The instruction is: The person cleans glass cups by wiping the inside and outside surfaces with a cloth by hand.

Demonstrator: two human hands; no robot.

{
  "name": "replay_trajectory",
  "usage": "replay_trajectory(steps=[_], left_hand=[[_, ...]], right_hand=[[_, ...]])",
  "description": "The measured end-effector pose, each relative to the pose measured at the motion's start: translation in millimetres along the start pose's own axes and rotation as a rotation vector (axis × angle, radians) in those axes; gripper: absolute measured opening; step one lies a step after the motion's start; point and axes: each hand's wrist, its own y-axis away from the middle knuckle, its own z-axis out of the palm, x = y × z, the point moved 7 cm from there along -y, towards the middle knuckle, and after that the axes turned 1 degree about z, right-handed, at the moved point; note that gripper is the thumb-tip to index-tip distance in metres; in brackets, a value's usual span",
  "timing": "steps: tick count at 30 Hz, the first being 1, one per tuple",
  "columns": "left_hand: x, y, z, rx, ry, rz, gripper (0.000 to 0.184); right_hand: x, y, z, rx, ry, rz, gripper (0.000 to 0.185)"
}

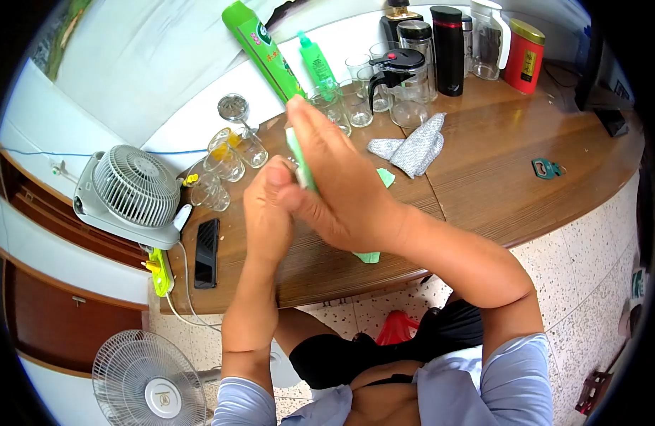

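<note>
My left hand (266, 213) is raised above the table with its fingers curled in. What it grips, if anything, is hidden behind my right hand. My right hand (345, 188) is pressed up against it, fingers long and together, with a light green cloth (301, 165) caught between the two hands. More green cloth (369, 257) pokes out below my right wrist, and another bit shows past the back of that hand. Behind the hands are several clear glasses (357, 106) and a glass teapot (409, 110) with a black lid and handle. A grey cloth (413, 149) lies crumpled nearby.
A small desk fan (136, 188) and a phone (207, 253) are at the left. Glass mugs (228, 167) stand beside them. A green spray can (263, 53), pump bottle (317, 62), black flask (448, 53) and red tin (524, 58) line the back. A bottle opener (548, 169) lies right.
</note>
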Motion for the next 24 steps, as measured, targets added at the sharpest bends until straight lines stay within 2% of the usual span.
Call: replay_trajectory(steps=[1,5,7,8,11,14,16,19,22,24], left_hand=[[6.0,-0.1,6.0,-0.009,-0.067,0.089,0.054],[22.5,4.1,13.4,-0.081,-0.177,0.218,0.051],[28.4,3.4,11.3,-0.04,-0.235,0.333,0.05],[30.9,3.7,10.3,-0.019,-0.263,0.39,0.05],[24.6,0.9,-2.3,0.086,-0.219,0.332,0.051],[11.1,-2.2,-14.0,0.185,-0.142,0.118,0.054],[9.7,-2.4,-12.0,0.194,-0.099,0.053,0.055],[4.3,-4.5,-7.3,0.114,-0.104,0.046,0.055],[4.7,-2.2,2.6,-0.015,-0.145,0.184,0.054],[9.0,1.5,7.8,-0.03,-0.17,0.221,0.054]], right_hand=[[7.3,0.3,-0.2,0.027,-0.056,0.069,0.086],[34.8,2.1,4.0,-0.111,-0.584,0.492,0.08],[40.0,4.1,7.1,-0.058,-0.789,0.593,0.078],[38.0,3.5,7.4,-0.083,-0.76,0.58,0.08],[26.2,4.7,7.6,-0.097,-0.622,0.491,0.085],[10.7,11.1,12.8,-0.006,-0.318,0.255,0.09],[-2.3,12.6,12.7,0.024,-0.032,0.036,0.095],[-12.3,10.7,11.3,0.011,0.097,-0.059,0.096],[-8.0,4.8,3.5,0.015,0.06,-0.053,0.09],[1.7,0.0,-2.5,0.045,-0.157,0.079,0.085]])
